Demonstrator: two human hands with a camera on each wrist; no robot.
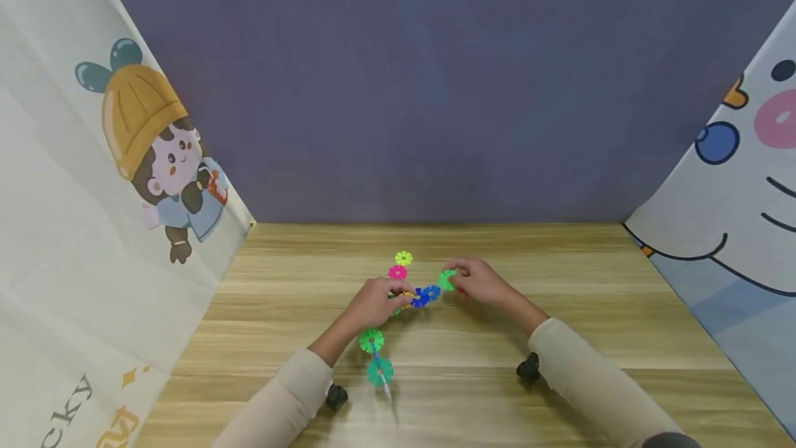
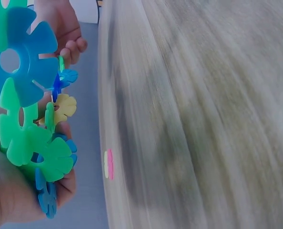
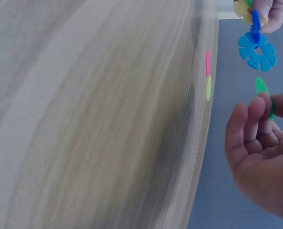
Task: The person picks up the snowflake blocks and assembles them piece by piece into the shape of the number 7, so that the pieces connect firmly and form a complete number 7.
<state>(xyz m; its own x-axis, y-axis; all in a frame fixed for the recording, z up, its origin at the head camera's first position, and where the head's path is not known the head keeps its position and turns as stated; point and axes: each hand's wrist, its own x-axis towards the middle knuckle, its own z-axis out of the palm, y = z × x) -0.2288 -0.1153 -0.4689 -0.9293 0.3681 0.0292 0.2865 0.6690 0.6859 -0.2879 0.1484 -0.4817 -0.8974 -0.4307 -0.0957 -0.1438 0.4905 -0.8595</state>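
My left hand [image 1: 374, 306] pinches a chain of interlocked, notched plastic discs near its far end. Blue discs [image 1: 419, 297] and a yellow disc [image 2: 65, 107] sit by its fingertips, while green discs [image 2: 34, 148] and a large blue disc [image 2: 29, 57] trail back past the palm and wrist. My right hand [image 1: 481, 282] holds a single green snowflake disc [image 1: 447, 280] between thumb and fingers. In the right wrist view that disc is edge-on, a small gap away from the chain's end blue disc [image 3: 257, 51].
A yellow-green disc [image 1: 403, 258] and a pink disc [image 1: 398, 273] lie flat on the wooden table [image 1: 560, 261] beyond my left hand. A grey-blue panel [image 1: 435, 88] stands at the back, and printed white panels [image 1: 50, 192] flank both sides.
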